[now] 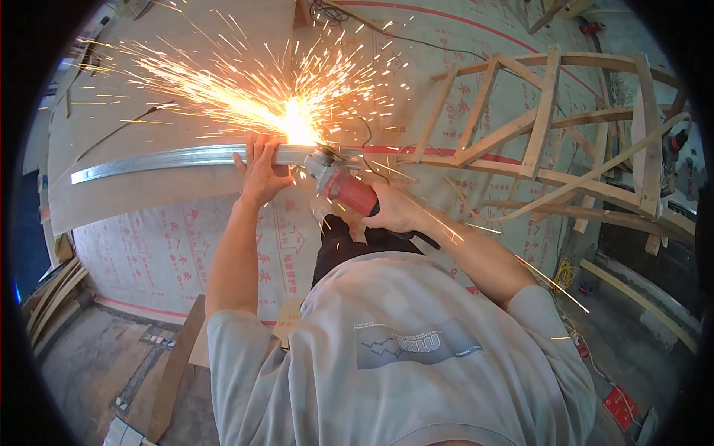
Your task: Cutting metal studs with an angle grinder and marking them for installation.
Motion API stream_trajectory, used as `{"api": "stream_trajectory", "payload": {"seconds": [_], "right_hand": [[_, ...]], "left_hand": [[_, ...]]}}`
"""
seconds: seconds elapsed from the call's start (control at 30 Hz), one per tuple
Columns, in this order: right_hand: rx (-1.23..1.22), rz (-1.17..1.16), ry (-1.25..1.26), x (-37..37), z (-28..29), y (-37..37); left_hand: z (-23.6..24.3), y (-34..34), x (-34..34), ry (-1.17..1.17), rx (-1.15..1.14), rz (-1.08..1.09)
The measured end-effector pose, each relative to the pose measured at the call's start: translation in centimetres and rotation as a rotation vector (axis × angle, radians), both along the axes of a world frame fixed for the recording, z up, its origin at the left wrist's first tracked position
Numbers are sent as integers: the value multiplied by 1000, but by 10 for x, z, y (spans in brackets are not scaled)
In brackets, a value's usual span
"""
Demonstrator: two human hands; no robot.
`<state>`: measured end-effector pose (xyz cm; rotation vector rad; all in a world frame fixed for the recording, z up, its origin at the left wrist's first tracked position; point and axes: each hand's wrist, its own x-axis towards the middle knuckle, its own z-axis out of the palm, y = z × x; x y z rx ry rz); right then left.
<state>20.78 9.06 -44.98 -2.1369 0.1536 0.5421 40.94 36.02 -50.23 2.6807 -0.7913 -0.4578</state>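
A long silver metal channel (132,160) lies across the view, its left end reaching toward the picture's edge. My left hand (262,169) grips it just left of the cut, fingers over its top. My right hand (394,210) holds a red angle grinder (348,192) by its body, its metal head against the channel. A bright burst of sparks (294,119) sprays up and to the left from the contact and hides the disc and the cut itself.
Printed protective sheeting (163,260) covers the floor, with a plain board (111,97) at upper left. A curved wooden frame (550,111) stands at the right. Coiled yellow cable (564,275) lies lower right, a cord (416,39) behind, and timber strips (56,293) at far left.
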Motion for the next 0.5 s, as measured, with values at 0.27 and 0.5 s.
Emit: {"api": "stream_trajectory", "payload": {"seconds": [0.27,0.5], "right_hand": [[56,14,77,9,54,-1],[92,-15,88,-6,30,-4]], "left_hand": [[-3,3,1,38,67,23],[0,1,0,-4,65,-15]]}}
